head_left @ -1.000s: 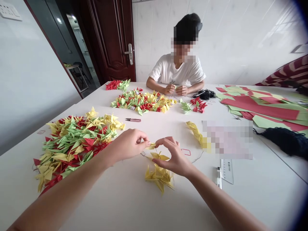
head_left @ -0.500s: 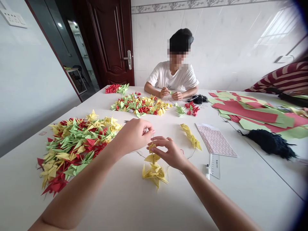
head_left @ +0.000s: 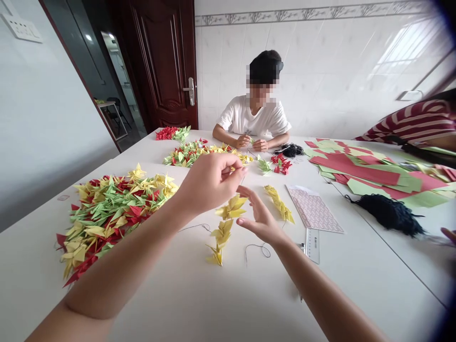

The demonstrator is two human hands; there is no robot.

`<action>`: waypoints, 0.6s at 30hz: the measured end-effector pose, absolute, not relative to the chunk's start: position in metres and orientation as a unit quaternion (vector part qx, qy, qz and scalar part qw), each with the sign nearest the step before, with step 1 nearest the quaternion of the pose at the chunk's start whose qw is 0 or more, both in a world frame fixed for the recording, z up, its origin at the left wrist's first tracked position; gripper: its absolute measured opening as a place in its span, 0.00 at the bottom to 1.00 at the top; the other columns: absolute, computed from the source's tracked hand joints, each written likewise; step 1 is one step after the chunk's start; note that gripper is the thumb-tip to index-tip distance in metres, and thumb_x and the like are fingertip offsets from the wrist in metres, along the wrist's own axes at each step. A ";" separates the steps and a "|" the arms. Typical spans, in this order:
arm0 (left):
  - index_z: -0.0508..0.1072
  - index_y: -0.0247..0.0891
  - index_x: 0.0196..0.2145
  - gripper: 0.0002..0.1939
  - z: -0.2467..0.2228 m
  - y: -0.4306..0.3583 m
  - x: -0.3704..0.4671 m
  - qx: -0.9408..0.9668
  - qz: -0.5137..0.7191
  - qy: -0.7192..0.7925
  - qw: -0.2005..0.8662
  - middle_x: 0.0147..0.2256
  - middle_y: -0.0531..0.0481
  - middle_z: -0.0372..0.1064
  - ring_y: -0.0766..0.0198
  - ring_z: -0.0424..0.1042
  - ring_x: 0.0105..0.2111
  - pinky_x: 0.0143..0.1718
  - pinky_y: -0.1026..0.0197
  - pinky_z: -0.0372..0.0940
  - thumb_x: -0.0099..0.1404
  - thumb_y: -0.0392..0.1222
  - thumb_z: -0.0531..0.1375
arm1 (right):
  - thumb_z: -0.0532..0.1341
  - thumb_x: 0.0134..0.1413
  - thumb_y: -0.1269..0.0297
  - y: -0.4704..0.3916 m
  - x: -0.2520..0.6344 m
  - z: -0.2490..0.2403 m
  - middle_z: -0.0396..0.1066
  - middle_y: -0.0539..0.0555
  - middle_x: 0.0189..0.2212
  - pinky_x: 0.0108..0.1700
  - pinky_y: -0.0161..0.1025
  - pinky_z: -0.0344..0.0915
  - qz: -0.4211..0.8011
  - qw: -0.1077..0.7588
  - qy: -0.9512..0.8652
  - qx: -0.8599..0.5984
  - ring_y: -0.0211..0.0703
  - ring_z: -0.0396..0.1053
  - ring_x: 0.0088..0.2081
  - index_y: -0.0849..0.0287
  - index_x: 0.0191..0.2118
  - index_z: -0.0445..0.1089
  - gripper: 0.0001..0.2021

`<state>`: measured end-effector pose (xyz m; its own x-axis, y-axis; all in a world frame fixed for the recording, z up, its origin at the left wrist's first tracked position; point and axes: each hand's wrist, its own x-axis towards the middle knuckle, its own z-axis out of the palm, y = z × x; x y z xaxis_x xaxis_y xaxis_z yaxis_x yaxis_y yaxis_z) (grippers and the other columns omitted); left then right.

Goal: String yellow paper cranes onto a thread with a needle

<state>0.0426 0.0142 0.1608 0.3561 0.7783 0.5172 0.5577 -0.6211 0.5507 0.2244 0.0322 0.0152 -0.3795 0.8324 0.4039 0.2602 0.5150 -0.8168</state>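
My left hand is raised over the table, thumb and fingers pinched on a thin thread or needle that is hard to make out. Below it hangs a short string of yellow folded paper cranes, one above another. My right hand is just right of the string, thumb and fingers apart, holding nothing; whether a fingertip brushes the top crane I cannot tell. Loose dark thread curls on the table beneath my right hand. Left of my hands lies a big heap of red, green and yellow paper cranes.
Another yellow crane string lies to the right, near a printed sheet and a clear ruler. Beyond are black yarn and coloured paper strips. Across the table a person works with small folded paper; a striped sleeve shows right.
My left hand has risen and moved right, lifting the yellow cranes into a stretched hanging string. My right hand has let go of the top crane and opened.
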 end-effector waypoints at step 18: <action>0.69 0.38 0.21 0.08 0.130 0.012 -0.042 0.614 0.547 0.483 0.301 0.14 0.59 0.45 0.72 0.45 0.15 0.17 0.65 0.43 0.57 0.39 0.57 | 0.55 0.57 0.57 0.020 0.240 -0.018 0.72 0.56 0.35 0.34 0.41 0.67 0.311 0.305 -0.777 -0.454 0.44 0.69 0.34 0.58 0.46 0.67 0.14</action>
<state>-0.0416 0.0124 0.1302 -0.0658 0.9224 0.3805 0.2634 -0.3518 0.8983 0.2405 0.0202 -0.0185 -0.4014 0.8957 0.1915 0.5171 0.3942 -0.7597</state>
